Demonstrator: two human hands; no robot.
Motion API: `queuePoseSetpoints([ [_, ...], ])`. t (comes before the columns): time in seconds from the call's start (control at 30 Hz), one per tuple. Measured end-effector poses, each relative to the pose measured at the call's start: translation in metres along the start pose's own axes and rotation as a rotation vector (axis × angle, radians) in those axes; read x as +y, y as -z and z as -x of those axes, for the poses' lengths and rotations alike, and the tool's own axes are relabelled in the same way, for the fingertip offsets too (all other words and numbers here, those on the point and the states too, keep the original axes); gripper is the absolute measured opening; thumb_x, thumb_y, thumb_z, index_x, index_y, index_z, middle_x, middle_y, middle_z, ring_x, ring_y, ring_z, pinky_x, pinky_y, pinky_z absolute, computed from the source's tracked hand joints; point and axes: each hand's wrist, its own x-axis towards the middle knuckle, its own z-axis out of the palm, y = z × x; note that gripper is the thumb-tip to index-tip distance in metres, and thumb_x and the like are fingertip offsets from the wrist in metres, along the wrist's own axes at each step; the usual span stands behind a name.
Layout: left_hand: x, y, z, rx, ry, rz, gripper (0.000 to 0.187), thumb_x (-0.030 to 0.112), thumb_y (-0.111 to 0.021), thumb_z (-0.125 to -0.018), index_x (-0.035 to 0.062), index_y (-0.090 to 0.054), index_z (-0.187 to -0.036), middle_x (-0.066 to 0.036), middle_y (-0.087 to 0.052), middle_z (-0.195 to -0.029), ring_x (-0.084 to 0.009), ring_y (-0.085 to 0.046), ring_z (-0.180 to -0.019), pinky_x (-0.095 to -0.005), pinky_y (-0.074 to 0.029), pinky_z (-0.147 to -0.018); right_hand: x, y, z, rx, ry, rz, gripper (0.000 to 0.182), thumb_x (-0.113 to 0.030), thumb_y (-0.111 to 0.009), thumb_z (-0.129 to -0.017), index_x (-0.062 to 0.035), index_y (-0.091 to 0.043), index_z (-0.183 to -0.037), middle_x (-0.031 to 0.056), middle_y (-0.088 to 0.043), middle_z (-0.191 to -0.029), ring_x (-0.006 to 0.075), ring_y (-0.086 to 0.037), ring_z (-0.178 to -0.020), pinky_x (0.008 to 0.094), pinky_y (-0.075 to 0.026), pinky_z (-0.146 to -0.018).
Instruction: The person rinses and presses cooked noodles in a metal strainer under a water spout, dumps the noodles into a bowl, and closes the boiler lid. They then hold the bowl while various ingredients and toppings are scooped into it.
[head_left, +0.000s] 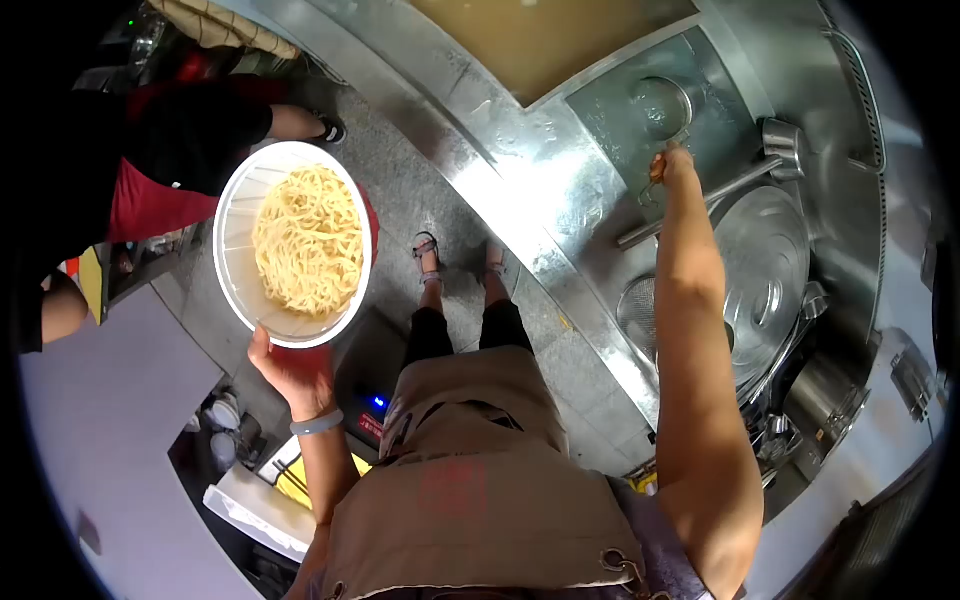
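My left hand [298,378] grips the near rim of a white bowl [236,262], thumb over the edge and fingers underneath. Pale noodles [310,240] lie in a heap inside it. Out to the right, my right hand [672,162] is closed round the handle of a wire strainer [664,108]. The strainer's round head is over the water-filled basin [605,105] set in the steel counter.
A steel counter [520,190] runs diagonally past me. Beside my right arm are a large metal lid [765,270], a ladle [783,148] and a steel pot [825,395]. Another person [190,135] in dark clothes stands at the left, near a pale tabletop [110,400].
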Motion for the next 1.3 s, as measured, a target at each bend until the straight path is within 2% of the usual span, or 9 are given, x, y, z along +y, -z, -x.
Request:
queuePoseSetpoints([
  [0.3,0.003,0.004,-0.003,0.008,0.034,0.004,0.068,0.039,-0.055,-0.078,0.0041,-0.034,-0.132,-0.011,-0.040,-0.133,-0.0261,-0.038,-0.122,-0.0428,-0.031,-0.103,-0.006,-0.034,0.045,0.389,0.293,0.093,0.025,-0.021,-0.064,-0.074,0.0034,-0.056,-0.071,0.0117,-0.057,-0.061,0.0188,-0.055,-0.047,0.0327,-0.045,-0.044],
  [0.37,0.004,0.000,-0.002,0.018,0.024,0.005,0.069,0.038,-0.056,-0.077,0.0020,-0.034,-0.131,-0.012,-0.041,-0.132,-0.0269,-0.040,-0.121,-0.0428,-0.032,-0.102,-0.006,-0.031,0.042,0.466,0.337,0.147,0.030,-0.020,-0.067,-0.073,0.0040,-0.056,-0.088,0.0147,-0.062,-0.075,0.0235,-0.060,-0.057,0.0351,-0.049,-0.053],
  [0.5,0.002,0.003,-0.003,-0.027,0.009,0.038,0.066,0.037,-0.055,-0.078,0.0024,-0.035,-0.131,-0.011,-0.041,-0.132,-0.0255,-0.039,-0.121,-0.0415,-0.032,-0.102,0.008,-0.020,0.040,0.653,0.528,0.204,0.033,-0.019,-0.068,-0.071,0.0040,-0.056,-0.092,0.0170,-0.062,-0.079,0.0285,-0.061,-0.066,0.0378,-0.049,-0.064],
  [0.77,0.000,0.005,-0.002,-0.072,0.017,0.094,0.063,0.035,-0.054,-0.080,0.0018,-0.036,-0.130,-0.011,-0.043,-0.131,-0.0258,-0.042,-0.120,-0.0420,-0.035,-0.100,-0.011,0.009,0.092,0.741,0.938,-0.197,0.027,-0.018,-0.061,-0.073,0.0036,-0.051,-0.086,0.0147,-0.059,-0.080,0.0261,-0.055,-0.069,0.0359,-0.046,-0.069],
  [0.97,0.002,-0.003,-0.001,-0.121,0.017,0.141,0.058,0.034,-0.054,-0.080,0.0022,-0.041,-0.127,-0.010,-0.045,-0.129,-0.0247,-0.046,-0.117,-0.0401,-0.039,-0.097,-0.035,0.028,0.116,0.707,1.167,-0.356,0.027,-0.019,-0.062,-0.080,0.0039,-0.051,-0.090,0.0135,-0.058,-0.081,0.0229,-0.054,-0.070,0.0351,-0.045,-0.069],
  [1.1,0.003,0.002,-0.005,-0.041,0.025,0.158,0.056,0.033,-0.052,-0.082,-0.0002,-0.040,-0.125,-0.012,-0.046,-0.127,-0.0245,-0.045,-0.116,-0.0389,-0.038,-0.097,-0.040,0.029,0.125,0.747,1.121,-0.332,0.026,-0.018,-0.060,-0.082,0.0040,-0.048,-0.088,0.0116,-0.053,-0.073,0.0213,-0.050,-0.064,0.0334,-0.044,-0.064],
  [1.13,0.000,0.000,-0.007,-0.069,-0.009,0.160,0.056,0.033,-0.052,-0.082,-0.0006,-0.040,-0.125,-0.011,-0.046,-0.126,-0.0244,-0.045,-0.116,-0.0389,-0.038,-0.097,-0.043,0.028,0.128,0.487,1.142,-0.581,0.024,-0.016,-0.059,-0.082,0.0032,-0.046,-0.086,0.0107,-0.052,-0.071,0.0213,-0.049,-0.063,0.0331,-0.044,-0.062],
  [1.23,0.006,0.006,0.004,-0.064,0.021,0.154,0.056,0.033,-0.053,-0.081,-0.0010,-0.041,-0.124,-0.011,-0.047,-0.126,-0.0243,-0.046,-0.115,-0.0390,-0.038,-0.097,-0.032,0.034,0.078,0.609,1.120,-0.464,0.022,-0.014,-0.059,-0.082,0.0010,-0.044,-0.087,0.0079,-0.050,-0.067,0.0163,-0.049,-0.057,0.0303,-0.043,-0.054],
  [1.3,0.005,0.003,0.004,-0.138,-0.027,0.154,0.054,0.032,-0.052,-0.082,-0.0010,-0.041,-0.123,-0.011,-0.047,-0.126,-0.0242,-0.046,-0.116,-0.0385,-0.039,-0.097,-0.042,0.036,0.153,0.255,1.002,-0.679,0.023,-0.019,-0.057,-0.085,-0.0068,-0.038,-0.082,0.0026,-0.045,-0.061,0.0079,-0.042,-0.047,0.0245,-0.036,-0.042],
])
